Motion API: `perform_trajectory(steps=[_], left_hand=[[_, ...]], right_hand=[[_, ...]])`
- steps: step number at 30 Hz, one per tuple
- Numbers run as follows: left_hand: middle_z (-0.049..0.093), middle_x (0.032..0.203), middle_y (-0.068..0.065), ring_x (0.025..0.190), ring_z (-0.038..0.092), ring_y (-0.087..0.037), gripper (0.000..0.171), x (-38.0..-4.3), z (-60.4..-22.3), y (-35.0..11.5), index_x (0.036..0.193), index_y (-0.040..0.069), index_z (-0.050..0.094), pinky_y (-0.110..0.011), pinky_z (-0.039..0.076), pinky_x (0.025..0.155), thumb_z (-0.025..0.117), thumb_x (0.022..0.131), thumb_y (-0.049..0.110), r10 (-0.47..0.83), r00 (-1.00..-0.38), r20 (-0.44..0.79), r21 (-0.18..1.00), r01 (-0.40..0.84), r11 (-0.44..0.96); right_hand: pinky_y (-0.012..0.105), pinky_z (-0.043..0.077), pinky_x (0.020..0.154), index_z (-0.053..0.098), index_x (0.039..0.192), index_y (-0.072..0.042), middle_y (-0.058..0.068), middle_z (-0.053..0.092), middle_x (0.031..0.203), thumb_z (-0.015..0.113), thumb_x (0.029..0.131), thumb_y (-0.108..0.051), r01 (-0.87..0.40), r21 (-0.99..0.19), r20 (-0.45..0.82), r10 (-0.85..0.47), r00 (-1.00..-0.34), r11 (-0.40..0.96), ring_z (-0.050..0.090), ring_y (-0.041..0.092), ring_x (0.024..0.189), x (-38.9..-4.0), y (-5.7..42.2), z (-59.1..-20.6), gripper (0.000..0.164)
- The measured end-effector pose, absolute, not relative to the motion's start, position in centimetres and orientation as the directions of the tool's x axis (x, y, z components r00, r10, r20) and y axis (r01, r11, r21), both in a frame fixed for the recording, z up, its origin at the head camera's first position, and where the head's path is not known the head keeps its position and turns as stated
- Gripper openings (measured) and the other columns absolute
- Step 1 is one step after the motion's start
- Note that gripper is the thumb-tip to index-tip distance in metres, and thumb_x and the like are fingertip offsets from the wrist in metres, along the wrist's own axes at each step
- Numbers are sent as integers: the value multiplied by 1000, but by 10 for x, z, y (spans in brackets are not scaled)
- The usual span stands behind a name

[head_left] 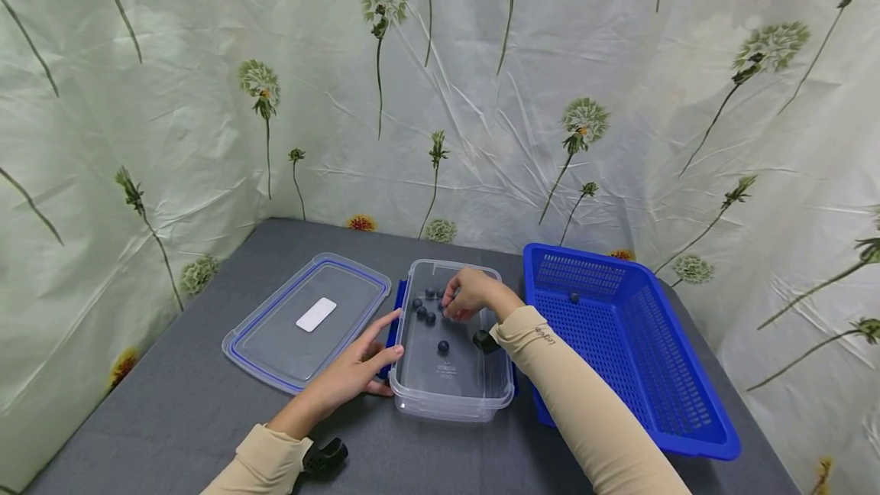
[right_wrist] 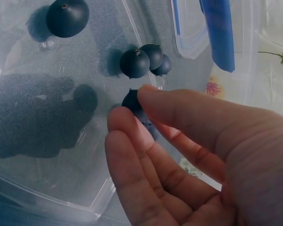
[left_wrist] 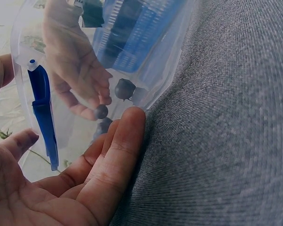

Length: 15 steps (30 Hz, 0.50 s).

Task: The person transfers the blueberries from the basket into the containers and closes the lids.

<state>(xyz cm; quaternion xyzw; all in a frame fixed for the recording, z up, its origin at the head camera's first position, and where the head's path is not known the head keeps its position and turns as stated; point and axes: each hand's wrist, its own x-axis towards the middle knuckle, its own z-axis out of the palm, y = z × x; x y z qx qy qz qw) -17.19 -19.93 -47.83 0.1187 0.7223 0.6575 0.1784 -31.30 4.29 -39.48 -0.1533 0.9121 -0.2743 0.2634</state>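
Note:
A clear plastic food container [head_left: 454, 403] stands on the grey cloth, with several loose blueberries [head_left: 443, 346] on its floor. Inside it, toward the far end, my right hand [head_left: 474, 294] pinches a blueberry [right_wrist: 130, 100] between thumb and fingertips. Three blueberries [right_wrist: 134, 63] lie clustered just beyond those fingers in the right wrist view. My left hand [head_left: 354, 369] is at the container's left side, fingers extended, with fingertips right at its wall and the blue latch [head_left: 402, 292]. Through the clear wall, the left wrist view shows the pinching fingers and dark berries.
Left of the container lies its clear lid [head_left: 275, 346] with a blue seal and a white label [head_left: 316, 315]. A blue perforated basket [head_left: 584, 250] stands on the right, one blueberry [head_left: 574, 297] inside; my right forearm crosses over its near side. A dandelion-print curtain [head_left: 481, 98] hangs behind.

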Motion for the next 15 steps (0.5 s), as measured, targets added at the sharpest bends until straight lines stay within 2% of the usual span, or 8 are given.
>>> perform_trajectory(steps=[5, 11, 15], left_hand=[[52, 145, -34, 106, 72, -28, 74, -172, -479, -199, 172, 34, 18, -45, 68, 84, 60, 111, 37, 402, -910, -102, 992, -62, 110], [51, 146, -35, 107, 72, -29, 73, -172, -479, -199, 172, 35, 18, -46, 68, 85, 60, 112, 37, 400, -911, -104, 991, -63, 114], [52, 144, -34, 105, 72, -27, 73, -172, -478, -199, 172, 34, 18, -45, 68, 85, 59, 112, 36, 397, -912, -105, 991, -63, 117]], right_hand=[[41, 67, 85, 76, 105, -2, 9, 78, 85, 78, 95, -2, -133, -593, -385, -425, -819, 794, 76, 20, 76, -313, 43, -394, 9], [46, 66, 90, 75, 107, -3, 10, 79, 86, 79, 96, -5, -159, -598, -368, -445, -817, 786, 79, 36, 95, -310, 45, -387, 11], [47, 65, 92, 75, 114, -1, 10, 80, 89, 78, 97, -7, -152, -639, -341, -455, -823, 754, 78, 37, 95, -310, 50, -380, 18]])
